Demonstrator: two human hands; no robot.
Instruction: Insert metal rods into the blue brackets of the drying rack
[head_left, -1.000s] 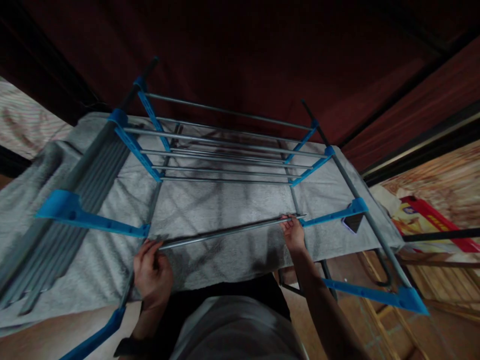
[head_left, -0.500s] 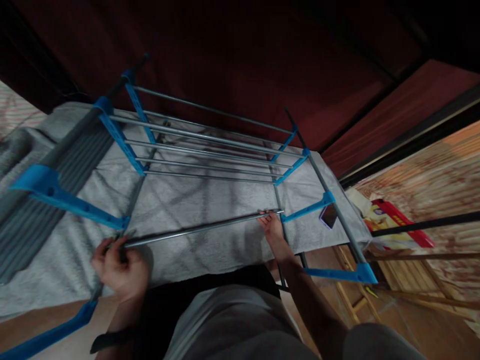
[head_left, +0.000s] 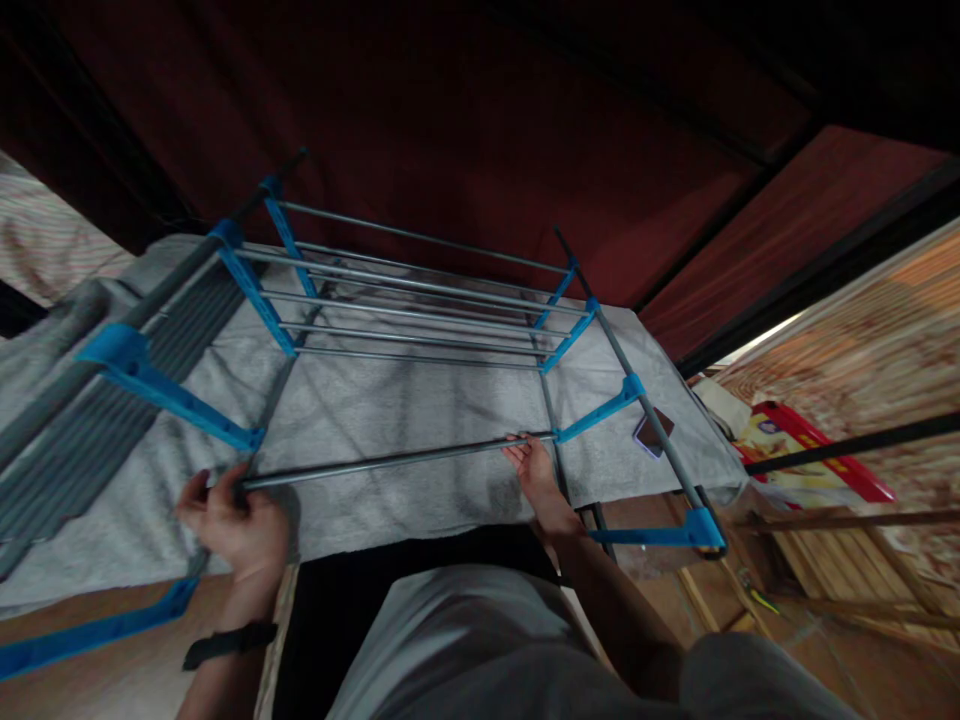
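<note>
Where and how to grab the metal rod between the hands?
Probably near both ends, from the person's side: the metal rod is long, thin and straight, lying crosswise, with the rack rods beyond it. The left hand and right hand hold it near those ends.

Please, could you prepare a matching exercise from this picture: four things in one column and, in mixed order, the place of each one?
Things
1. metal rod
2. phone
3. dark wristband
4. red-and-yellow packet

Places
A. on the arm of the left hand
B. past the right edge of the grey cloth
C. between the left hand and right hand, held
D. on the grey cloth

Pairs: 1-C; 2-D; 3-A; 4-B
</note>
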